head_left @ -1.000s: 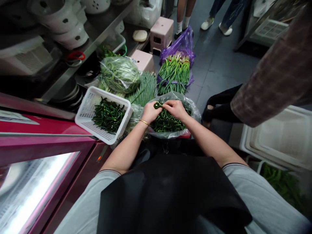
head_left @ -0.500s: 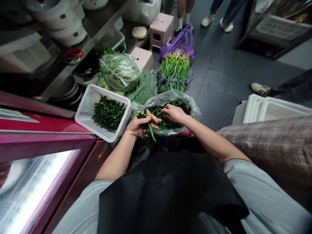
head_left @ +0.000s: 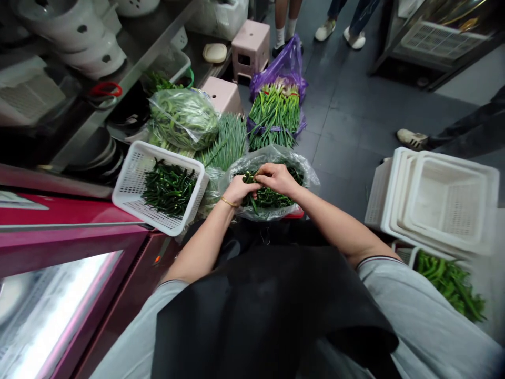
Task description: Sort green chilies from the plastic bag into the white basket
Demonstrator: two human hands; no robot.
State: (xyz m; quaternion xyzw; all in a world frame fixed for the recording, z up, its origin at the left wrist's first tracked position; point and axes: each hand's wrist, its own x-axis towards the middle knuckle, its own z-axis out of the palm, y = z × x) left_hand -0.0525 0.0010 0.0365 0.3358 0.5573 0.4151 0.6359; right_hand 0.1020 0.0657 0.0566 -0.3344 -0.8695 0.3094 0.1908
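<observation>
Left hand: from where I stand, the left hand (head_left: 238, 190) is curled closed round a small bunch of green peppers (head_left: 248, 176), pale stem ends poking up past the thumb.
Right hand: the right hand (head_left: 276, 178) has thumb and fingertips drawn together at that bunch; I can't tell whether they pinch a pepper.
Bunch: held above the near left part of an open clear bag (head_left: 313, 181), more peppers lying inside.
Slip risk: one pepper points down below the fist, so a loosened left grip could drop it.
Bag risk: the thin rim stands loosely, and a forearm pressing on it might fold it inward.
Basket: the white basket (head_left: 131, 153) tilts beside the bag; a knock from the left elbow could spill its peppers.
</observation>
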